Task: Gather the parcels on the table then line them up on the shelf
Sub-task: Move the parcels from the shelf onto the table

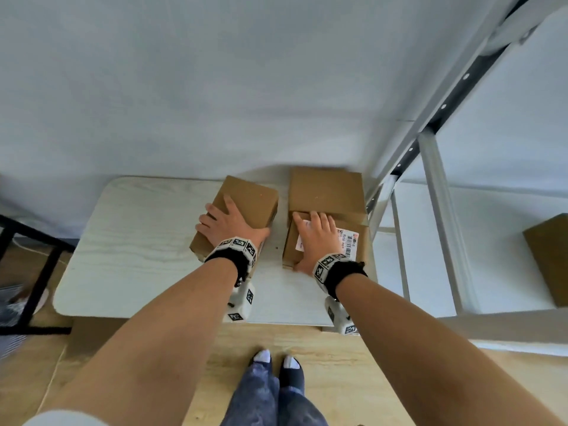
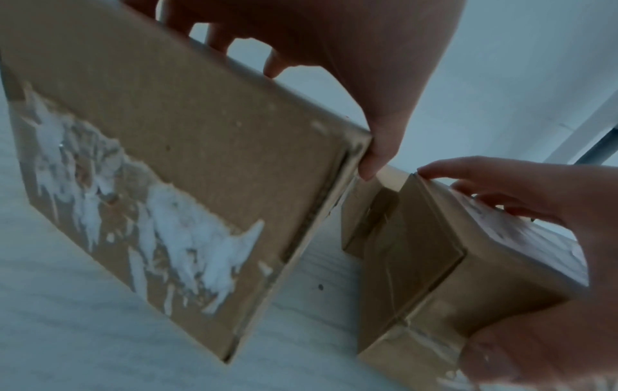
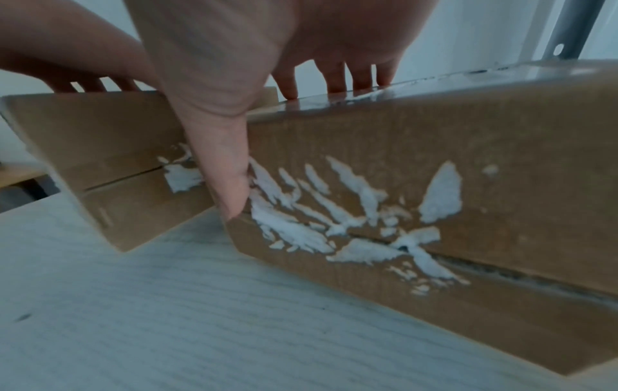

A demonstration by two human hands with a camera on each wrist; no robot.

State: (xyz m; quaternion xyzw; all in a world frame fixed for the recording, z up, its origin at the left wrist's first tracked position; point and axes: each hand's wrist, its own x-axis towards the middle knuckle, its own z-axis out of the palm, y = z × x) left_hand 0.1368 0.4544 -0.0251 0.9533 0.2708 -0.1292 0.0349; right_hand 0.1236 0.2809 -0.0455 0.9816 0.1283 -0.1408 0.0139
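Three brown cardboard parcels stand on the white table (image 1: 132,241). My left hand (image 1: 236,222) grips the left parcel (image 1: 252,201), fingers spread over its top and thumb down its right side. In the left wrist view this parcel (image 2: 167,132) is tilted, with torn white label scraps on its face, and my left hand (image 2: 351,87) clasps its upper edge. My right hand (image 1: 310,241) holds the labelled parcel (image 1: 356,241), fingers on top and thumb on its near left side. The right wrist view shows my right hand (image 3: 240,100) on that parcel (image 3: 468,158). A third parcel (image 1: 325,189) sits just behind it.
A grey metal shelf unit (image 1: 436,179) stands immediately right of the table, with white boards. One more cardboard box (image 1: 550,256) lies on a shelf board at the far right. A black frame (image 1: 40,272) stands left of the table. A white wall rises behind.
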